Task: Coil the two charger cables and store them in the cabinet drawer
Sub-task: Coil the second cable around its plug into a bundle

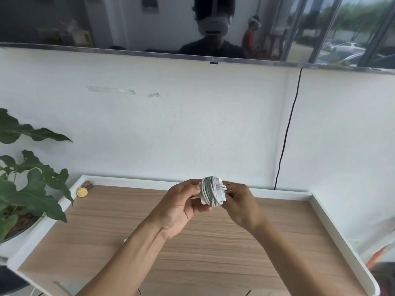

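Observation:
A white charger with its white cable wound in several loops around the block is held up over the back of the wooden cabinet top. My left hand grips the charger from the left and below. My right hand pinches the cable's end beside the metal plug prongs on the charger's right side. A small bit of white cable shows beside my left forearm; the second charger cable and the drawer are hidden from this view.
The cabinet top has a raised white rim. A small yellow ball lies at its back left corner. A potted plant stands to the left. A black cord hangs down the wall below a wall-mounted TV.

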Motion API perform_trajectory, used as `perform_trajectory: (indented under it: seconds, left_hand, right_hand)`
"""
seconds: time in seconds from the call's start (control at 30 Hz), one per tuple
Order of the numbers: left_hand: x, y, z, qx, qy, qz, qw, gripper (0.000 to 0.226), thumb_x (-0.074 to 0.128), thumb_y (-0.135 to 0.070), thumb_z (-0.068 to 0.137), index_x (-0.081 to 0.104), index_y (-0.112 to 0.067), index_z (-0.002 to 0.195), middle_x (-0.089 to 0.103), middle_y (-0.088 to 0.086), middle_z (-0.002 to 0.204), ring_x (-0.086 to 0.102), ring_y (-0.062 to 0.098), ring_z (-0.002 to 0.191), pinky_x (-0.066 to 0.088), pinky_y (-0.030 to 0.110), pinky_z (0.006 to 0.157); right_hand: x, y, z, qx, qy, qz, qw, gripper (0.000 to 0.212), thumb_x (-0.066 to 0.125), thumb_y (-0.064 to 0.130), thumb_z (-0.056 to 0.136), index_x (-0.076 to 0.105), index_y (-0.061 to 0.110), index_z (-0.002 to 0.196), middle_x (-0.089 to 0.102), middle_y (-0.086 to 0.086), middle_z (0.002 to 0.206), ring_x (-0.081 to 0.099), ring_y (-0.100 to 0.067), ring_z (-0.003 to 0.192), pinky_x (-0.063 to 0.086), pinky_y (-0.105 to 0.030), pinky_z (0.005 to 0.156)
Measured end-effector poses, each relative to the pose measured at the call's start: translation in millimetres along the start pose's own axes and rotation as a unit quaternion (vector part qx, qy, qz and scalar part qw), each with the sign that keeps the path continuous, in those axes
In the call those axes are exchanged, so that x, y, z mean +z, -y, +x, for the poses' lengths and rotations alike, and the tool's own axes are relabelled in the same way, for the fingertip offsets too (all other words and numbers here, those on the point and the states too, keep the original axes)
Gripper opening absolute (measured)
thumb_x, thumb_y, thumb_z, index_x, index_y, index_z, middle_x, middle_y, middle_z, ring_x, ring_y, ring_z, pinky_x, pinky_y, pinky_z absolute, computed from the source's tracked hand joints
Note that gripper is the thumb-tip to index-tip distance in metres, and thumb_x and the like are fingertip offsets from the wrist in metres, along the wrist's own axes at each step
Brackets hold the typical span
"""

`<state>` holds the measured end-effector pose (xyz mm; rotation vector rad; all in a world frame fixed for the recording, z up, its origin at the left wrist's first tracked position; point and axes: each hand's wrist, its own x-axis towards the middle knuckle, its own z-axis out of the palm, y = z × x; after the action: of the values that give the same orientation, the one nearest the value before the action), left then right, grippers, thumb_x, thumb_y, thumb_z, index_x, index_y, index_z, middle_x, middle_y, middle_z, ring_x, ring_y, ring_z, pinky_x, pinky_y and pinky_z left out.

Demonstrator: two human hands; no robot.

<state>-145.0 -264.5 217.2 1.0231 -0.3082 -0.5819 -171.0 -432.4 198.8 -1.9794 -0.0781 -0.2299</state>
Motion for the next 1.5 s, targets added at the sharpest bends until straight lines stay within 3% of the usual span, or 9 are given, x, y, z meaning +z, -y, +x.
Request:
perform_trajectory:
  seconds: [0.2,0.47,0.67,0.77,0.87,0.97,1.07,1.17,1.5]
  left_hand:
    - [5.1,8.7,-0.4,0.003,-0.029,-0.037,0.999,0.015,0.064,-0.010,0.080,0.077,-0.003,0.086,0.070,0.014,0.084,0.065,0.019,0.073,0.057,0.028,0.062]
    - [4.6,34.7,11.3,0.046,-0.191,-0.130,0.972,0.020,0.051,-0.001,0.093,0.069,0.006,0.087,0.070,0.017,0.086,0.069,0.021,0.075,0.061,0.029,0.066]
    - [0.5,56.6,9.8,0.144,-0.193,-0.014,0.971,0.030,0.071,-0.014,0.084,0.061,0.006,0.104,0.068,0.026,0.104,0.067,0.032,0.098,0.057,0.034,0.080]
    - [3.9,61.4,7.2,0.193,-0.185,0.063,0.962,0.037,0.074,-0.028,0.073,0.062,-0.007,0.100,0.070,0.012,0.101,0.067,0.028,0.099,0.055,0.037,0.087]
    - [11.4,62.2,6.9,0.257,-0.181,0.174,0.933,0.024,0.067,-0.007,0.082,0.058,-0.017,0.102,0.068,-0.003,0.098,0.064,0.016,0.098,0.051,0.020,0.080]
    - [14.4,60.9,6.6,0.292,-0.186,0.217,0.913,0.050,0.065,0.003,0.083,0.055,-0.034,0.117,0.060,-0.003,0.104,0.059,0.014,0.101,0.051,0.019,0.082]
    - [10.3,59.1,7.2,0.380,-0.163,0.367,0.833,0.072,0.064,0.011,0.081,0.046,-0.025,0.141,0.051,0.003,0.105,0.056,0.011,0.101,0.054,0.022,0.084]
    - [2.5,56.3,9.2,0.417,-0.163,0.459,0.767,0.065,0.062,0.000,0.080,0.051,-0.027,0.137,0.048,0.001,0.101,0.056,0.008,0.092,0.054,0.028,0.078]
    - [3.5,40.6,2.2,0.405,-0.165,0.445,0.781,0.053,0.054,-0.016,0.080,0.056,-0.024,0.133,0.051,0.002,0.104,0.061,0.015,0.096,0.057,0.030,0.079]
  right_hand:
    - [9.7,-11.3,-17.5,-0.016,-0.052,-0.060,0.997,0.038,0.053,0.011,0.086,0.044,0.022,0.051,0.037,0.006,0.046,0.027,-0.006,0.044,0.022,-0.019,0.044]
    - [6.9,-14.3,-39.5,-0.086,-0.040,-0.233,0.968,0.024,0.054,0.021,0.095,0.064,0.013,0.075,0.043,0.012,0.050,0.039,-0.009,0.049,0.029,-0.022,0.049]
    - [-9.6,6.2,-51.3,-0.067,-0.038,-0.303,0.950,0.029,0.039,0.036,0.090,0.066,0.024,0.089,0.065,0.012,0.075,0.056,-0.014,0.064,0.047,-0.033,0.060]
    - [-16.6,14.0,-52.0,-0.073,-0.022,-0.311,0.947,0.034,0.037,0.040,0.090,0.065,0.021,0.087,0.066,0.007,0.074,0.057,-0.019,0.067,0.047,-0.035,0.062]
    - [-19.6,20.5,-53.5,-0.083,0.005,-0.335,0.938,0.037,0.037,0.039,0.094,0.061,0.014,0.082,0.060,0.003,0.067,0.054,-0.021,0.063,0.046,-0.038,0.061]
    - [-18.3,27.0,-52.6,-0.091,-0.008,-0.307,0.947,0.033,0.044,0.033,0.096,0.050,0.015,0.069,0.047,0.005,0.056,0.043,-0.021,0.055,0.042,-0.040,0.055]
    - [-16.2,32.8,-51.7,-0.094,-0.039,-0.276,0.956,0.031,0.049,0.026,0.095,0.049,0.015,0.067,0.047,0.004,0.057,0.041,-0.021,0.057,0.040,-0.038,0.054]
    - [-14.4,36.8,-55.7,-0.108,-0.046,-0.288,0.950,0.028,0.046,0.029,0.097,0.055,0.017,0.074,0.051,0.005,0.064,0.045,-0.019,0.062,0.043,-0.037,0.058]
    - [1.8,56.3,-62.1,-0.215,-0.121,-0.278,0.928,0.011,0.051,0.028,0.097,0.062,0.026,0.099,0.060,0.011,0.081,0.055,-0.011,0.059,0.049,-0.027,0.051]
